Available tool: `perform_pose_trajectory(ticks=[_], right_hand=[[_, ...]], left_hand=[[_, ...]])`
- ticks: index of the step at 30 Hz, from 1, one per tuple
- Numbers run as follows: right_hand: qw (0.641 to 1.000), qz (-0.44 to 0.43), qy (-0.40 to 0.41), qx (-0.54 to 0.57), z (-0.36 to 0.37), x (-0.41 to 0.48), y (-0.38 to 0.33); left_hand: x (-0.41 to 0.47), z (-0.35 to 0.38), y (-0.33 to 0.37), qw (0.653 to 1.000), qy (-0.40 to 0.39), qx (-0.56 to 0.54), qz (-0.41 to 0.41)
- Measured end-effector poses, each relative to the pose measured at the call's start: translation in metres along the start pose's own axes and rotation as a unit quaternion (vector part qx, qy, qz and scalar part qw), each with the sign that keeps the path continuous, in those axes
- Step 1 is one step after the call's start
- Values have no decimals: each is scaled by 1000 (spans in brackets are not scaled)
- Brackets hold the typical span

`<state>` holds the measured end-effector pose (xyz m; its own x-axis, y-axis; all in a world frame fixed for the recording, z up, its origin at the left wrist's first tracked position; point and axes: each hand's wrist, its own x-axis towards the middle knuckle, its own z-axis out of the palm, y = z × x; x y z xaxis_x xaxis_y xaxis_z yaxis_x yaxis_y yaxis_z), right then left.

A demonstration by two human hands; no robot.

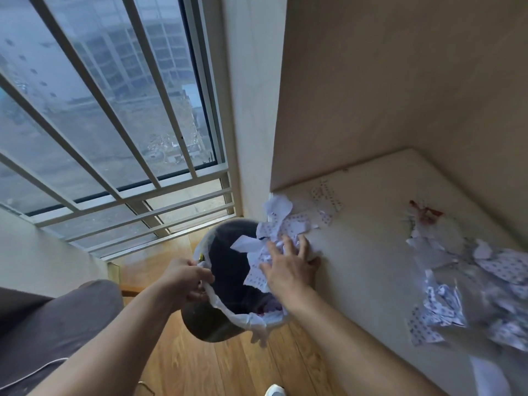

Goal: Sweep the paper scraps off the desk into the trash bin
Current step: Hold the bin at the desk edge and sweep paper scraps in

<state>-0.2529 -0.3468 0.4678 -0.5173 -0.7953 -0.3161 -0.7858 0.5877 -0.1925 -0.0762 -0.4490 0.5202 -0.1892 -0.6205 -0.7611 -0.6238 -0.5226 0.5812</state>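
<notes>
A dark round trash bin (pixel 220 321) with a white liner is tilted up against the left edge of the cream desk (pixel 368 252). My left hand (pixel 187 278) grips the bin's rim and liner. My right hand (pixel 288 267) lies flat with fingers spread on a bunch of white printed paper scraps (pixel 274 232) at the desk's edge, several of them hanging over the bin's mouth. A larger heap of scraps (pixel 468 292) lies on the right side of the desk. A few more scraps (pixel 325 198) sit near the back corner.
A red and white scrap (pixel 425 215) lies mid-desk toward the back. Walls enclose the desk behind and on the right. A barred window (pixel 108 124) is at left. Wooden floor (pixel 217 364) lies below, with a white shoe (pixel 275 390) and my grey-trousered leg (pixel 57 318).
</notes>
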Motion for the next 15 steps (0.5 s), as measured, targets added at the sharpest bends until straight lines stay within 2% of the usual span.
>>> perform_pose_trajectory(ticks=[5,9,15], right_hand=[[1000,-13,-8,-13,4,-11,-6],[999,-17,-1,40,-9,-16,-6],[992,28,71,100,-61,28,34]], left_hand=[[-5,0,15,1000,-15,7,22],[-8,1,28,999,-20,20,36],[-8,0,40,999,-20,18,35]])
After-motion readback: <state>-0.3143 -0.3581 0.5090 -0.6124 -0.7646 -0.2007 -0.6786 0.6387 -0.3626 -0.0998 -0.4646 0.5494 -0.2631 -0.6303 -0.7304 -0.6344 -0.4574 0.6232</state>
